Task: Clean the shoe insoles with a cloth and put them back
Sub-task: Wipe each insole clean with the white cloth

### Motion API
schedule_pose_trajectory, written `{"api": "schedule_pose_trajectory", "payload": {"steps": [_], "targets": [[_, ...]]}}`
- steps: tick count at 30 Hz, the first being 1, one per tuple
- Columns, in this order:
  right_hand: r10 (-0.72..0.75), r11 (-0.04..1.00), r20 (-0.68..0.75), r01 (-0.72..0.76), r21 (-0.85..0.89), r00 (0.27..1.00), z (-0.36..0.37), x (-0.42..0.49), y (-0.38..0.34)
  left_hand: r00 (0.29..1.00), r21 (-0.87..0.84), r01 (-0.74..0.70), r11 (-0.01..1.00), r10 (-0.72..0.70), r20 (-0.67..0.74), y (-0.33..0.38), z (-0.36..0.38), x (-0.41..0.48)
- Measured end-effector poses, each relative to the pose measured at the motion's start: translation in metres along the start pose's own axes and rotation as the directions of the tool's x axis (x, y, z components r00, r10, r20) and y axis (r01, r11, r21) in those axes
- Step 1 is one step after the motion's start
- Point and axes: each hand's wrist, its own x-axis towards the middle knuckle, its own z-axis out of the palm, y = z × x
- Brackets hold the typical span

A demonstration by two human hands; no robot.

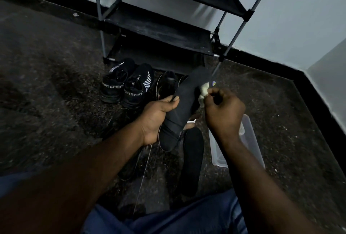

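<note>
Holding a black insole [184,106] up off the floor, the left hand [157,119] grips it around the lower middle, thumb across the top face, fingers curled underneath. Insole tilts away from the camera, toe end pointing toward the shoe rack [159,26], heel end hanging low near the wrist. Right hand [223,111] is closed in a loose fist, pinching a small pale cloth [203,91] bunched at the fingertips; cloth touches the right edge of the held insole around its upper half. Second black insole [192,160] lies flat on the dark speckled floor [56,87] just below the held one, between the person's forearms. Clear plastic container [249,140] sits on the floor to the right, partly hidden behind the right wrist; something pale inside it, possibly another cloth, too blurred to tell. Pair of black sneakers [127,84] with white stripes and "SPORT" lettering stands side by side in front of the rack, left of the held insole. Another dark shoe [167,84] sits just right of that pair, partly behind the insole, details lost in the dim light. Rack has black fabric shelves on grey poles, standing against the pale wall [280,18]. Blue trousers [187,218] show at the bottom edge.
</note>
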Motion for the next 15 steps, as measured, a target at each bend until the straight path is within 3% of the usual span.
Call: {"api": "schedule_pose_trajectory", "payload": {"steps": [6, 12, 15], "targets": [[-0.282, 0.92, 0.135, 0.308, -0.243, 0.95, 0.011, 0.002, -0.005, 0.998, 0.004, -0.006, 1.0, 0.006, -0.064, -0.001, 0.002, -0.001], [-0.195, 0.947, 0.225, 0.243, -0.212, 0.955, 0.02, -0.004, -0.007, 0.992, -0.009, -0.018, 1.0, 0.017, -0.123, -0.001, 0.0, 0.0], [-0.181, 0.949, 0.194, 0.223, -0.222, 0.964, 0.02, -0.005, -0.004, 0.993, 0.001, 0.008, 1.0, -0.008, -0.119, -0.002, 0.002, -0.002]]}}
